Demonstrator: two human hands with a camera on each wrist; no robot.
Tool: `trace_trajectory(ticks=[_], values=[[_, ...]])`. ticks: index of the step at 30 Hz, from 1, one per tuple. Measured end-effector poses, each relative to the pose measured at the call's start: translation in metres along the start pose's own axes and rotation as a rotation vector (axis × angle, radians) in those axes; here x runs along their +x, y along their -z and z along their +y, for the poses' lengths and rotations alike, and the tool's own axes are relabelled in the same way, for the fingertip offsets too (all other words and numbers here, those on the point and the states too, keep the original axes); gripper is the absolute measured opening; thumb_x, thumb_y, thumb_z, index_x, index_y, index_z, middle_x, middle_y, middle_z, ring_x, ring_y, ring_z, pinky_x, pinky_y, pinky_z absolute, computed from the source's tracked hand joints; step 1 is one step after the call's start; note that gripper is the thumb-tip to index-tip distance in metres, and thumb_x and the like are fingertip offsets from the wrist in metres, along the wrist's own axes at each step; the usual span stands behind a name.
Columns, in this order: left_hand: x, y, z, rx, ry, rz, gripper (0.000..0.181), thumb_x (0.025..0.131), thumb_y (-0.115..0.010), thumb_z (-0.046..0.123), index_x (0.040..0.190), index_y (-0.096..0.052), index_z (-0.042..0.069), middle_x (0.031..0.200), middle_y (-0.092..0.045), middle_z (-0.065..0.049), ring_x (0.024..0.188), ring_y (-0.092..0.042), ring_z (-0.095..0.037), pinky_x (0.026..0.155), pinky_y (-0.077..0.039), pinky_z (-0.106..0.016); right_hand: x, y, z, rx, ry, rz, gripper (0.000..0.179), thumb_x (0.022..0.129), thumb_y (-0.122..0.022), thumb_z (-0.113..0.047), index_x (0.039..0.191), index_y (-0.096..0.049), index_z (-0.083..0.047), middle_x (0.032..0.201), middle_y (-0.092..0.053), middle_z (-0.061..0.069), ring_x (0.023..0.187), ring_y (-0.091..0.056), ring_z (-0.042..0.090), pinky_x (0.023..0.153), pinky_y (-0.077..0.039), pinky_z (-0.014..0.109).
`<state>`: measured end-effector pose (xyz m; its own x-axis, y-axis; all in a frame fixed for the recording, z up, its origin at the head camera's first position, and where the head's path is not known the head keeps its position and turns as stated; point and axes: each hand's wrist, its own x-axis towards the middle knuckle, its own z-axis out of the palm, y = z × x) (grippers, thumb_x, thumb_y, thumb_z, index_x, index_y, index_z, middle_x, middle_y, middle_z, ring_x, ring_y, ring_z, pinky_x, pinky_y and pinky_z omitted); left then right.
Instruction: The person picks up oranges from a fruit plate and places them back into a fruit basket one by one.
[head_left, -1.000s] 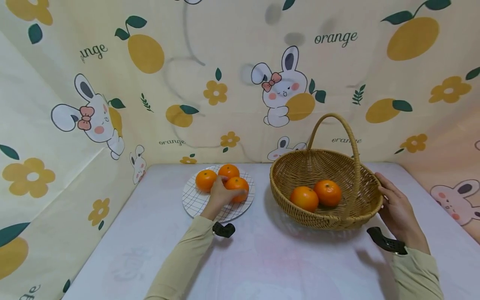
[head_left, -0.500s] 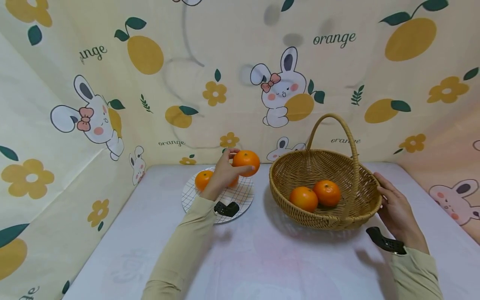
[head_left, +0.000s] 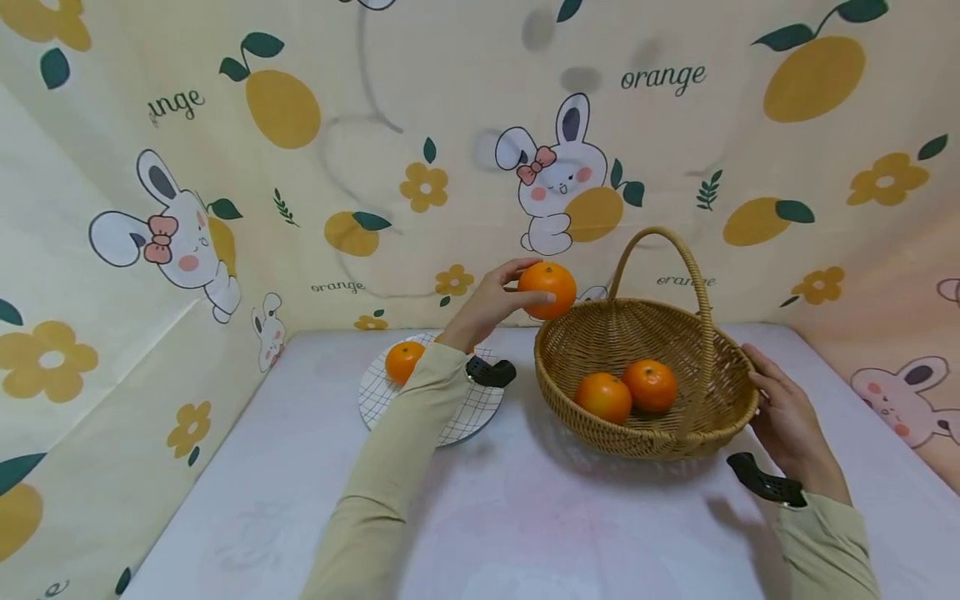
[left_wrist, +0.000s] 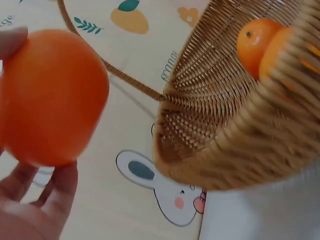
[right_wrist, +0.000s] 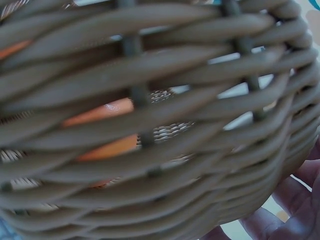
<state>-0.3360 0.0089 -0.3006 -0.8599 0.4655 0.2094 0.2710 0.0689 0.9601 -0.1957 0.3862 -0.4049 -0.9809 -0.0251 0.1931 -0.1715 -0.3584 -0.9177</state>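
The backdrop cloth [head_left: 450,125], hung behind and to both sides of the hands, is printed with rabbits, yellow fruit and flowers; the word "orange" is legible in script above the right hand and twice lower down, and a cut-off "nge" is read far to the left. No brand or other label is seen.

The table [head_left: 525,517] is shown beneath both forearms, covered in a pale cloth.

The wicker basket [head_left: 558,375], with its arched handle, is set between the two hands; two oranges [head_left: 626,392] are lying inside it. Its far-side wall is steadied by the right hand [head_left: 783,421], whose fingers are seen curled round the weave in the right wrist view.

The checked plate [head_left: 375,400] is placed below and left of the left hand; one orange on the plate [head_left: 403,361] is visible, and any others are hidden by the sleeve.

The held orange [head_left: 547,289] is gripped by the fingers and thumb of the left hand [head_left: 491,304], raised just beside the basket's near-left rim and not yet over its hollow.

The step in hand is judged to be the carry from plate to basket. For the next move, travel past the rim and under the handle, a lowering toward the fruit inside, and a spreading of the fingers are called for.
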Motion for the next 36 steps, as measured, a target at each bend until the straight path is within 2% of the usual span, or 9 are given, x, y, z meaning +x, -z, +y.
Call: trace_trajectory(ticks=[3, 6, 9, 12, 14, 19, 23, 30, 36], values=[[0.011, -0.009, 0.005, -0.041, -0.008, -0.061, 0.056, 0.087, -0.073, 0.012, 0.139, -0.051, 0.015, 0.127, -0.051, -0.006, 0.110, -0.051, -0.023, 0.093, -0.045, -0.034, 0.000, 0.000, -0.001, -0.035, -0.020, 0.014, 0.054, 0.107, -0.036, -0.019, 0.156, -0.014, -0.022, 0.161, -0.001, -0.005, 0.135, -0.026, 0.000, 0.096, -0.037, 0.016], [0.021, -0.019, 0.009, -0.060, -0.004, -0.111, 0.058, 0.087, -0.072, 0.011, 0.140, -0.049, 0.012, 0.127, -0.050, -0.008, 0.109, -0.052, -0.022, 0.092, -0.046, -0.031, 0.000, 0.000, -0.003, -0.070, -0.037, 0.024, 0.054, 0.107, -0.035, -0.022, 0.156, -0.014, -0.024, 0.161, -0.001, -0.006, 0.139, -0.017, 0.002, 0.105, -0.024, 0.020], [0.029, -0.027, 0.011, -0.056, 0.005, -0.148, 0.057, 0.086, -0.072, 0.012, 0.138, -0.048, 0.011, 0.125, -0.051, -0.008, 0.107, -0.053, -0.022, 0.089, -0.047, -0.031, 0.000, 0.000, -0.003, -0.087, -0.043, 0.026, 0.055, 0.107, -0.035, -0.023, 0.156, -0.011, -0.023, 0.161, 0.000, -0.006, 0.141, -0.012, 0.004, 0.109, -0.012, 0.026], [0.036, -0.036, 0.011, -0.053, 0.010, -0.176, 0.054, 0.086, -0.072, 0.010, 0.135, -0.049, 0.009, 0.123, -0.052, -0.008, 0.106, -0.053, -0.021, 0.089, -0.048, -0.029, 0.001, 0.001, -0.004, -0.088, -0.037, 0.026, 0.056, 0.107, -0.035, -0.024, 0.156, -0.010, -0.021, 0.161, 0.001, -0.005, 0.141, -0.014, 0.003, 0.108, -0.014, 0.027], [0.041, -0.041, 0.009, -0.056, 0.018, -0.179, 0.052, 0.085, -0.072, 0.008, 0.133, -0.050, 0.007, 0.121, -0.053, -0.008, 0.105, -0.054, -0.020, 0.088, -0.048, -0.028, 0.002, 0.002, -0.005, -0.077, -0.030, 0.021, 0.057, 0.107, -0.035, -0.023, 0.157, -0.008, -0.019, 0.161, 0.001, -0.004, 0.139, -0.018, 0.001, 0.105, -0.025, 0.023], [0.050, -0.056, 0.001, -0.044, 0.068, -0.173, 0.051, 0.083, -0.075, 0.009, 0.129, -0.052, 0.006, 0.116, -0.055, -0.007, 0.102, -0.053, -0.019, 0.086, -0.048, -0.027, 0.001, 0.003, -0.005, -0.033, -0.013, 0.003, 0.057, 0.107, -0.035, -0.019, 0.157, -0.008, -0.017, 0.161, 0.002, -0.004, 0.134, -0.027, -0.001, 0.092, -0.040, 0.015], [0.055, -0.065, -0.004, -0.049, 0.133, -0.200, 0.051, 0.083, -0.075, 0.009, 0.128, -0.052, 0.007, 0.116, -0.054, -0.005, 0.100, -0.054, -0.020, 0.084, -0.047, -0.027, 0.000, 0.002, -0.003, 0.012, 0.006, -0.008, 0.054, 0.107, -0.036, -0.016, 0.156, -0.014, -0.019, 0.161, 0.001, -0.002, 0.127, -0.037, -0.001, 0.091, -0.042, 0.016], [0.058, -0.076, 0.000, -0.005, 0.197, -0.230, 0.059, 0.083, -0.075, 0.007, 0.135, -0.047, 0.006, 0.114, -0.053, -0.008, 0.098, -0.055, -0.021, 0.082, -0.049, -0.028, 0.000, -0.002, -0.001, -0.035, 0.005, 0.010, 0.057, 0.107, -0.036, -0.018, 0.156, -0.008, -0.014, 0.161, 0.000, 0.000, 0.133, -0.029, 0.002, 0.094, -0.038, 0.015], [0.061, -0.091, -0.003, 0.079, 0.253, -0.244, 0.064, 0.080, -0.079, 0.005, 0.135, -0.047, 0.002, 0.117, -0.052, -0.010, 0.099, -0.052, -0.020, 0.082, -0.047, -0.026, 0.002, -0.004, 0.000, -0.031, 0.007, 0.016, 0.057, 0.107, -0.036, -0.018, 0.156, -0.008, -0.012, 0.161, -0.002, 0.002, 0.130, -0.034, 0.002, 0.094, -0.039, 0.016]])
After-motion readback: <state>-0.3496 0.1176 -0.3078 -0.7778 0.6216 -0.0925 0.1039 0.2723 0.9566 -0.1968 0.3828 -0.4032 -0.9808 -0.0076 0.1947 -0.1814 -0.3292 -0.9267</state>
